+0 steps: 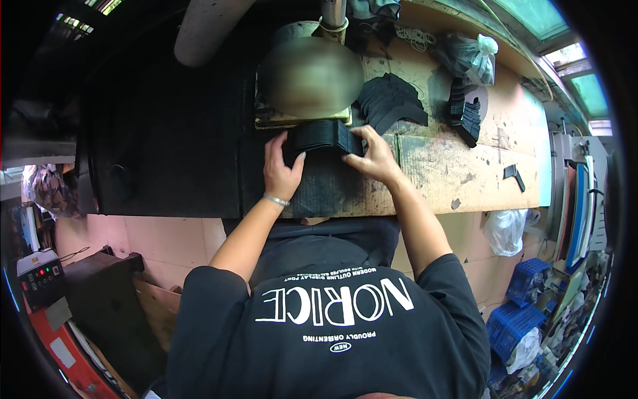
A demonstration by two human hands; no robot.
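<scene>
A stack of thin, curved black pieces (318, 135) lies on the table between my hands, in front of a machine base. My right hand (375, 158) grips the stack's right end, thumb on the near side and fingers on the far side. At the left end is my left hand (282, 167), its thumb and fingers spread apart. Whether its fingertips touch the dark stack is hard to tell. Beyond my right hand, more flat black pieces (393, 103) lie fanned out in an overlapping pile.
Behind the stack stands a machine with a pale base (266, 124); its upper part is blurred. Stained cardboard (458, 166) covers the table's right side. On it are another row of black pieces (468, 118), a tied plastic bag (473, 58) and a small black L-shaped piece (514, 177).
</scene>
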